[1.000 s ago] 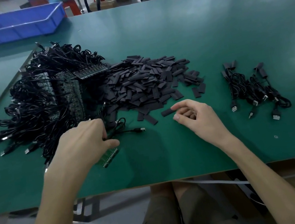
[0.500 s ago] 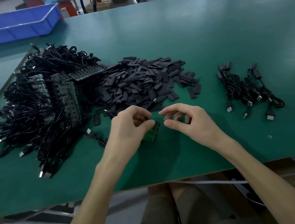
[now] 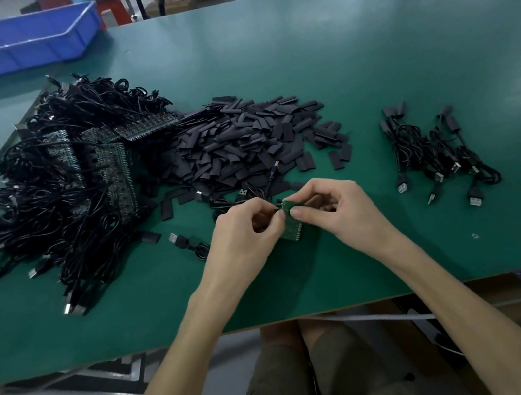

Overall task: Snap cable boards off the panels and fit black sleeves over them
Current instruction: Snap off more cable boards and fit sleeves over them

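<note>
Green matting covers the table (image 3: 365, 50), and just above its near-middle both hands meet on a small green panel (image 3: 294, 230) of cable boards. The left hand (image 3: 245, 235) has its fingers curled tight, thumb and forefinger pinching the panel's upper left edge. The right hand (image 3: 341, 211) pinches the same end from the other side, its thumb (image 3: 300, 213) pressed flat on the board face and the other fingers folded behind. The panel hangs between the two grips, its lower pins showing below the thumbs. Thin black cables (image 3: 251, 195) run from it toward the far side, touching the pile of black sleeves (image 3: 243, 144) just beyond the knuckles. A loose USB plug (image 3: 174, 237) lies left of the left wrist. Farther left sits the big heap of cabled panels (image 3: 77, 194). Sleeved cables (image 3: 435, 152) lie well apart to the right. At the far left corner is a blue bin (image 3: 10, 50).
</note>
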A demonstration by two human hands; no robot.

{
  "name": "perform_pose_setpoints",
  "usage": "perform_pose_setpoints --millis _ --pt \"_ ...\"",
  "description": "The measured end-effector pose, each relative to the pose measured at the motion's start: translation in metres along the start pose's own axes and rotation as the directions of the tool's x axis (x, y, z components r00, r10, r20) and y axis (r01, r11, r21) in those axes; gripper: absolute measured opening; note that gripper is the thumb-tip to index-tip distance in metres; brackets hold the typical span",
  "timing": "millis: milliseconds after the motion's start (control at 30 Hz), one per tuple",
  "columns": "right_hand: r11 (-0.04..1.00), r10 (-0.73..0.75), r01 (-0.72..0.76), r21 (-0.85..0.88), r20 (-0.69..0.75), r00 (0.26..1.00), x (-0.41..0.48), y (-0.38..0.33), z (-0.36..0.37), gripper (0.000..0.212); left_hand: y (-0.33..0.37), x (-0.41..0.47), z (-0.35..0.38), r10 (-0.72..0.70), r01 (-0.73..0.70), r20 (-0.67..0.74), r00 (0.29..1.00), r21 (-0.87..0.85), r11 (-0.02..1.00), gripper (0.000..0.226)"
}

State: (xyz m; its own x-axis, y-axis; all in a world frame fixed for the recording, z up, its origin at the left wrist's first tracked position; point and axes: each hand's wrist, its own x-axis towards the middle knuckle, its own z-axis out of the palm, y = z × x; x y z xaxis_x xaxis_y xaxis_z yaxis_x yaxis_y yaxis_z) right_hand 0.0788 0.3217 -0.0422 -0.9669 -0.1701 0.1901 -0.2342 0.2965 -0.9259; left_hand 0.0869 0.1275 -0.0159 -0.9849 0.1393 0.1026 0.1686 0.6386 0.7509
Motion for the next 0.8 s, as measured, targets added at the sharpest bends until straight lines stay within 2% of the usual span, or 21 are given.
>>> perform_pose_setpoints --millis 300,433,600,700,800 --pt "0.999 0.016 -0.015 0.028 -0.03 0.999 -0.001 -0.001 -0.001 0.01 0.002 -0.003 0.009 0.001 0.002 -0.031 1.0 0.087 0.996 0.023" --pt "0.999 -0.005 0.002 -0.045 -0.063 0.998 -0.003 -0.005 -0.001 0.009 0.003 0.0 0.01 -0.03 0.032 -0.027 0.999 0.088 0.996 0.027" --pt "0.981 -0.11 0.098 -0.166 -0.064 0.992 -0.005 -0.009 0.004 0.01 0.005 0.002 0.011 -0.066 0.067 -0.021 0.998 0.106 0.992 0.029" --pt "0.994 -0.068 0.058 -0.089 -0.11 0.992 -0.004 -0.009 0.003 0.009 0.005 -0.001 0.008 -0.091 0.088 0.016 0.996 0.103 0.991 0.025" --pt "0.996 0.016 0.004 0.094 -0.204 0.979 -0.003 -0.005 -0.002 0.011 0.005 -0.007 -0.002 -0.071 0.067 0.012 0.997 0.186 0.98 0.024"
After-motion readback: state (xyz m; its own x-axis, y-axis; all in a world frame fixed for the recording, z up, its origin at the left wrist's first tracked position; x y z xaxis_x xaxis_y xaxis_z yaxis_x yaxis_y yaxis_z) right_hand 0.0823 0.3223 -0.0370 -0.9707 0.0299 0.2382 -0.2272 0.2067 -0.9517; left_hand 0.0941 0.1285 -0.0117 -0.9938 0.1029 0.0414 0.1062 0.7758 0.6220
